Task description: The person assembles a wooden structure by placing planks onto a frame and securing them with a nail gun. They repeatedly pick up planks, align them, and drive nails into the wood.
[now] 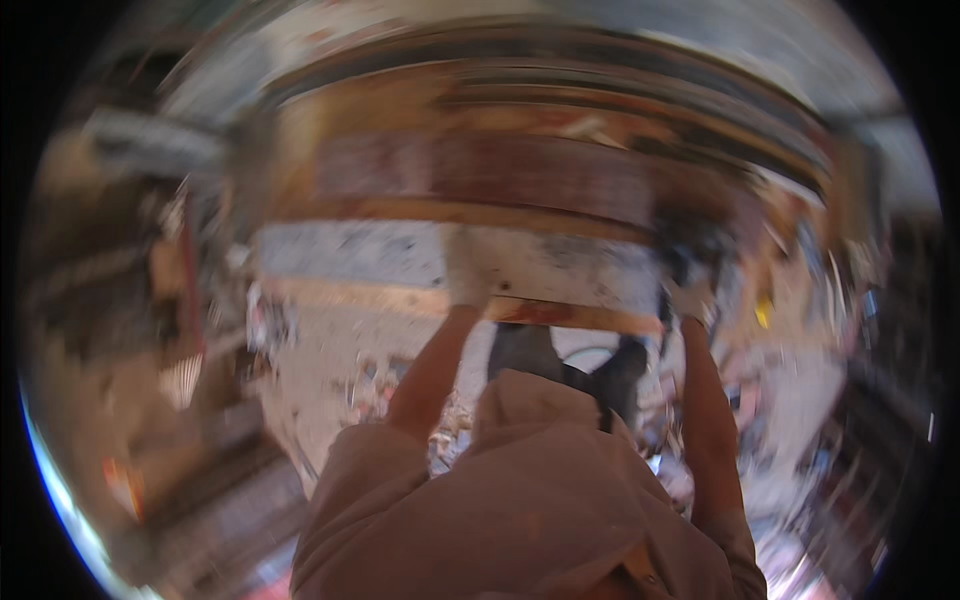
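Note:
Motion blur smears much of the head view. My left hand [467,272], in a pale glove, lies stretched out on a long whitish board [350,252] with dark specks. Its fingers look extended, though their edges blend into the board. At the board's right end my right hand [690,298], also in a pale glove, is closed at a dark, bulky tool [690,245]. The tool's exact kind is too blurred to make out. A wooden edge [570,314] runs along the board's near side.
Beyond the whitish board lies a reddish-brown plank [480,178], with more long timbers [640,97] behind it. Scraps and debris litter the floor [335,345] below. Dark stacked material [205,480] stands at the lower left. Something small and yellow [764,311] shows at the right.

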### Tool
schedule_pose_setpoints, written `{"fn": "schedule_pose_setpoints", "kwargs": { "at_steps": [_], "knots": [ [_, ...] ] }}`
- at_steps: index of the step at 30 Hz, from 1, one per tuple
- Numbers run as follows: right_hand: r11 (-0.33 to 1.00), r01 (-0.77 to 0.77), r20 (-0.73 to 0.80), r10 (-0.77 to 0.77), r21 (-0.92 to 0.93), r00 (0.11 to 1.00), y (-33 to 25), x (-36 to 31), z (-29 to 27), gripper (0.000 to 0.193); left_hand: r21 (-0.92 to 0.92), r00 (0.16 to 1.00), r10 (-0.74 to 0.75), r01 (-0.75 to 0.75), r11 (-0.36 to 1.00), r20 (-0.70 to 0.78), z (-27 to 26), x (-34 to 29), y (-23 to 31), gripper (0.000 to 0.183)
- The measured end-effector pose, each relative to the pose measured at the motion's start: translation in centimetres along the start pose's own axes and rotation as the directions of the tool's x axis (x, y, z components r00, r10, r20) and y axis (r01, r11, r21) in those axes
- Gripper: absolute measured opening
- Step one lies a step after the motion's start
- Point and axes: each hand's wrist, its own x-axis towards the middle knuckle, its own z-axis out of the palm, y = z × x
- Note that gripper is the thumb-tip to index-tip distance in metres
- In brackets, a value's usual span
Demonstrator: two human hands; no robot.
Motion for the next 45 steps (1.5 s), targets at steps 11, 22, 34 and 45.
{"fn": "schedule_pose_setpoints", "kwargs": {
  "at_steps": [11,22,34,45],
  "knots": [
    [0.943,0.334,0.148,-0.332,0.008,0.932,8.8,3.1,-13.8,0.045,0.502,0.836,-0.544,0.442,0.743,0.069,9.9,-2.8,16.9,0.115],
    [0.942,0.051,0.153,-0.107,0.331,0.982,31.4,26.7,-14.1,0.033,0.288,0.931,0.035,0.076,0.955,-0.363,21.9,-6.5,18.7,0.108],
    [0.986,0.054,-0.323,-0.103,-0.157,0.941,27.0,22.7,-18.3,0.055,0.509,0.97,-0.235,0.235,0.828,-0.065,19.7,-5.6,21.9,0.119],
    [0.719,0.524,-0.179,-0.651,-0.457,0.738,6.3,39.5,-21.6,0.027,0.573,0.864,-0.503,0.42,0.704,-0.016,19.6,-4.6,23.3,0.122]
  ]
}}
